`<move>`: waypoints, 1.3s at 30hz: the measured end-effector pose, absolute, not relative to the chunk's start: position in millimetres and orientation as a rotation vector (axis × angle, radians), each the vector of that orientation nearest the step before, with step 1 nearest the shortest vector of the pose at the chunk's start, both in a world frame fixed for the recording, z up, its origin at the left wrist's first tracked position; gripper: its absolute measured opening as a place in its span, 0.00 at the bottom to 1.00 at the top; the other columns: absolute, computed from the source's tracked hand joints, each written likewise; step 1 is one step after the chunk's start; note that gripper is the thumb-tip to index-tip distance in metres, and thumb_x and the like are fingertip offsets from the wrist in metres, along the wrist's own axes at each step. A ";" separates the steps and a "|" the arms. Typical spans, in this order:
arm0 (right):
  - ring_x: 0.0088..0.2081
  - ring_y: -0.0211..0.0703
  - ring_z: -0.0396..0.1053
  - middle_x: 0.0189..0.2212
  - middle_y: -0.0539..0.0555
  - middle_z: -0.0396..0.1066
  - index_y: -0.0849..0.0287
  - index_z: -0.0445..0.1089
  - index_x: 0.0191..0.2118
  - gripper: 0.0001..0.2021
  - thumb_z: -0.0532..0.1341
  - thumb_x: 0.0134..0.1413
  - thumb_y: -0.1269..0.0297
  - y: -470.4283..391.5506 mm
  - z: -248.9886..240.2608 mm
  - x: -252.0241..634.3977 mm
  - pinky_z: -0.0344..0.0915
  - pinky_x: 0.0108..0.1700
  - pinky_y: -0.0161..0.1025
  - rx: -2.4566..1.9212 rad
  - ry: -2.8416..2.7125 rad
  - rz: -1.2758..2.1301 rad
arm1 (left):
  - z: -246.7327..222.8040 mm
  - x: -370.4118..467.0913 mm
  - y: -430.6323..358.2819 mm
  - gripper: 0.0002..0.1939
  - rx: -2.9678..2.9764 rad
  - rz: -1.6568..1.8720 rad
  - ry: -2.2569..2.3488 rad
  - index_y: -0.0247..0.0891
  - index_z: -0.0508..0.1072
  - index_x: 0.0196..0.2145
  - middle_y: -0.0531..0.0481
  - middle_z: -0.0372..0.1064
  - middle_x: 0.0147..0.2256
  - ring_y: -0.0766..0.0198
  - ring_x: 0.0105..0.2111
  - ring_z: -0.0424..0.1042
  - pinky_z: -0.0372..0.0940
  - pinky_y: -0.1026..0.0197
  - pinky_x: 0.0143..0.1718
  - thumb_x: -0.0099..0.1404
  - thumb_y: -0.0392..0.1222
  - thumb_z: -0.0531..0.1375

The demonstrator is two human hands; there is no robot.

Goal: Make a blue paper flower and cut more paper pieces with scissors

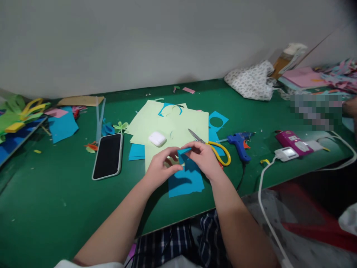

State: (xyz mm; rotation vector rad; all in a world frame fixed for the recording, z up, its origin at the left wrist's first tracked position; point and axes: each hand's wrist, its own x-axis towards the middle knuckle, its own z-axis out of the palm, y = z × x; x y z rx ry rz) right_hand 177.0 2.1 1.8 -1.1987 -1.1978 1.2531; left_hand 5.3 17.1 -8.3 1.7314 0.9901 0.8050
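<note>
A small piece of folded blue paper [182, 157] is held up between my two hands, above the table. My right hand [205, 158] pinches its top edge between thumb and fingers. On the other side, my left hand [164, 163] curves around the paper, with fingertips at its upper corner and the thumb near its lower end. Blue sheets [185, 184] lie right under my hands. Behind them spread pale green sheets [175, 126] with a white earbud case [157, 139] on top. Yellow-handled scissors [220, 150] lie beside my right hand, blades partly over the green paper.
To the right are a blue glue gun [240, 145], a magenta box [294, 142] and a white charger [286, 153] with cable. At left lie a phone [108, 156] and paper flowers [25, 111]. A patterned bag [251, 81] stands behind. Another person's hand [350, 107] shows far right.
</note>
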 end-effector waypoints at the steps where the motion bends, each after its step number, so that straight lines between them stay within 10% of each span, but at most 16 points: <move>1: 0.33 0.38 0.69 0.29 0.49 0.73 0.57 0.73 0.32 0.05 0.62 0.46 0.68 2.2 1.0 177.0 0.65 0.35 0.36 -1.197 -1.199 1.259 | -8.1 5.8 17.1 0.21 1.722 0.833 0.999 0.38 0.70 0.43 0.48 0.69 0.35 0.63 0.33 0.68 0.65 0.64 0.31 0.52 0.46 0.64; 10: 0.32 0.38 0.67 0.28 0.49 0.71 0.58 0.71 0.32 0.05 0.63 0.46 0.64 3.2 -3.4 172.4 0.63 0.35 0.37 -1.223 -1.273 1.299 | -8.2 12.0 17.6 0.07 1.506 0.930 1.194 0.36 0.72 0.31 0.50 0.70 0.29 0.67 0.26 0.68 0.64 0.66 0.25 0.56 0.41 0.59; 39: 0.24 0.35 0.58 0.20 0.46 0.62 0.58 0.65 0.24 0.12 0.65 0.42 0.56 3.1 -3.3 168.5 0.56 0.27 0.35 -1.354 -1.186 1.230 | -5.9 15.6 17.2 0.14 0.995 1.003 1.126 0.35 0.73 0.31 0.53 0.69 0.24 0.70 0.24 0.68 0.63 0.69 0.24 0.51 0.47 0.66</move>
